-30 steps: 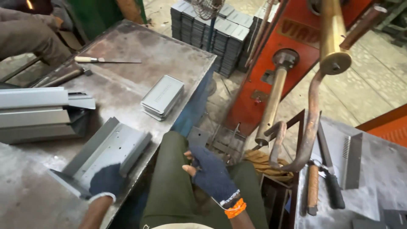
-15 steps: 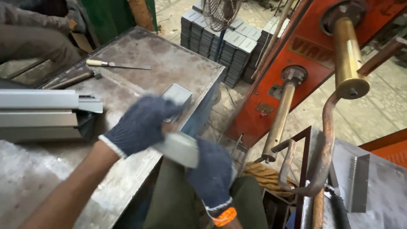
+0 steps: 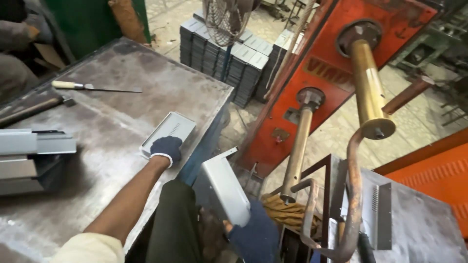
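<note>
Reaching forward over the worn steel table (image 3: 112, 117), the left hand (image 3: 165, 148), in a dark blue glove, rests palm-down on the near end of a small stack of grey sheet-metal parts (image 3: 170, 130) lying close to the table's right edge; its fingers curl over the stack's end, though whether they truly clamp it cannot be told. The right hand (image 3: 256, 236), gloved the same, sits low by the person's lap and is closed around the lower edge of a bent grey metal panel (image 3: 222, 187), held tilted with its flat face turned up and leftward, well clear of the table and just to the right of the green-trousered knee. The two pieces are apart, the panel lower and to the right of the stack. Farther back on the table lies a screwdriver (image 3: 92, 87) with a pale handle. Right of the panel stands an orange press (image 3: 321, 73) with brass-coloured rods.
</note>
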